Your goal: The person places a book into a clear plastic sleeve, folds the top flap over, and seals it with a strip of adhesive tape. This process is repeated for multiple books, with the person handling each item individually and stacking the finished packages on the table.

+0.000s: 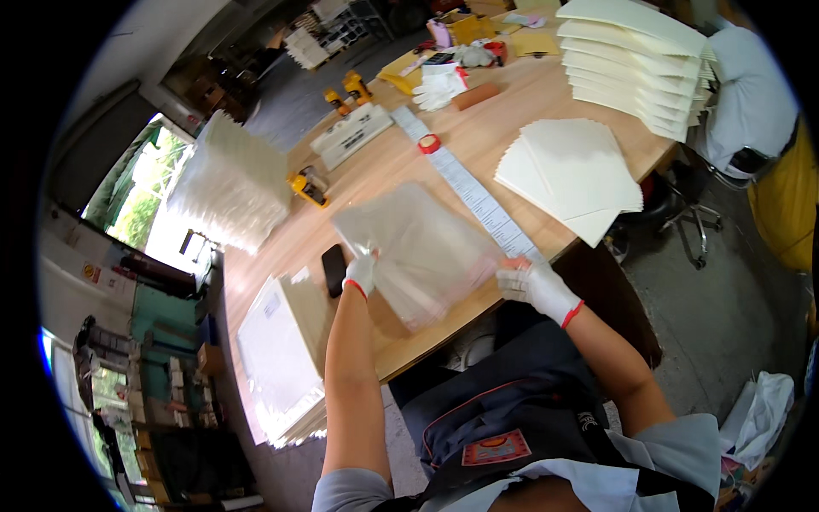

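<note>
A stack of transparent plastic bags (435, 243) lies on the wooden table in front of me, creased on its left side. My left hand (362, 271), in a white glove with a red cuff, pinches the top bag at its left edge. At the near right corner of the bag, my right hand (546, 290), gloved the same way, has its fingers curled on the edge. Beside my left hand lies a black phone (334, 270). A long strip of printed labels (478, 200) runs past the bags' right side, with a red tape roll (429, 143) on it.
White sheets lie fanned (567, 175) at right, before a tall stack of cream sheets (636, 64). Bagged sheets (277, 350) are piled at left, near a wrapped white stack (230, 183). Yellow-black tools (309, 186), a white box (351, 136) and gloves (439, 88) sit farther back.
</note>
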A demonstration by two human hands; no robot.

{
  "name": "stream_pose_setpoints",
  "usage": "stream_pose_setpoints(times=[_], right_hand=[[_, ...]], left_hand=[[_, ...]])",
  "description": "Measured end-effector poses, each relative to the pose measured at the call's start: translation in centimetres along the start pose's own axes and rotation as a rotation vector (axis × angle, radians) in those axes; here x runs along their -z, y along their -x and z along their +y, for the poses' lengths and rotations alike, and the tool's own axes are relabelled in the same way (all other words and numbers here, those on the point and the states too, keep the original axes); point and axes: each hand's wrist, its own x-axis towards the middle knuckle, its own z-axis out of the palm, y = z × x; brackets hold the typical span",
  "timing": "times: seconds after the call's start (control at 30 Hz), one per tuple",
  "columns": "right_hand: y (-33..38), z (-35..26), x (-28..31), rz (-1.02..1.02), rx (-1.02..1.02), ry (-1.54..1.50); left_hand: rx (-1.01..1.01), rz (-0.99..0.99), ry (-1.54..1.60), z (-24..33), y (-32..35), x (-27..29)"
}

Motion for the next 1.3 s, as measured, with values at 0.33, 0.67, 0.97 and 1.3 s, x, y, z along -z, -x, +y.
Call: stream_pose_setpoints(times=[0.33,0.67,0.97,1.3], right_hand=[[-0.6,-11.5,8.7,0.476,0.896,1.875],[-3.1,-13.9,12.2,0.324,1.057,2.168],[4.9,-9.4,14.4,0.346,1.219,2.183],[5.6,-4.0,19.7,0.969,0.711,0.687]], left_hand=[[0.202,0.078,0.053,-3.5,-0.9,-1.9],[-0.434,0.138,-0.627,10.2,18.1,-8.6],[-0.508,0.087,-0.568,5.6,17.5,-7.5],[-0.532,0.071,-0.562,6.1,17.4,-7.4]])
